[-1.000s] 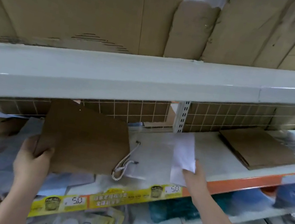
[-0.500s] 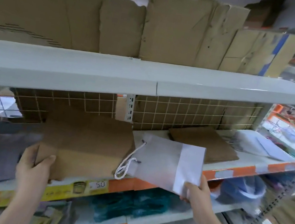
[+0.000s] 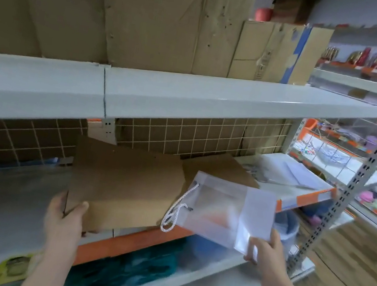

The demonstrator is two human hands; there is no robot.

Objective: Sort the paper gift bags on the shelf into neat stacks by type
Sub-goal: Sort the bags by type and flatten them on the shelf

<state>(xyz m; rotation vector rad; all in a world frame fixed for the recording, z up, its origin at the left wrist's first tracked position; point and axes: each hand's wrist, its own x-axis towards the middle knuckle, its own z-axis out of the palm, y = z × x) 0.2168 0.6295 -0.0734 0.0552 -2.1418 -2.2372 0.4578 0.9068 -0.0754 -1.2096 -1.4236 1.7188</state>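
Head camera, looking into the middle shelf (image 3: 303, 197) with its orange front edge. The left hand (image 3: 65, 217) grips the lower left corner of a flat brown paper bag (image 3: 125, 187), thumb on the front face, fingers curled round the edge behind it; the bag is held up at a tilt in front of the shelf's wire grid back (image 3: 196, 136). The right hand (image 3: 266, 250) pinches the near right corner of a flat white gift bag (image 3: 228, 212), thumb on top, fingers underneath and out of sight. That bag is frosted and see-through, with a white rope handle (image 3: 174, 213) dangling off its left end, just touching the brown bag's right edge. The white bag hangs clear of the shelf, out over its front edge.

Behind both held bags, a stack of brown bags (image 3: 220, 168) lies flat on the shelf. Further right on the same shelf sits a pile of white bags (image 3: 297, 173), flat too, near the shelf's end. On the left, the shelf holds a blurred grey-white heap that I cannot make out.

Up top, the upper shelf (image 3: 190, 93) carries flattened cardboard boxes (image 3: 158, 18) standing on edge. Below, the lower shelf holds teal packages (image 3: 130, 273), blurred.
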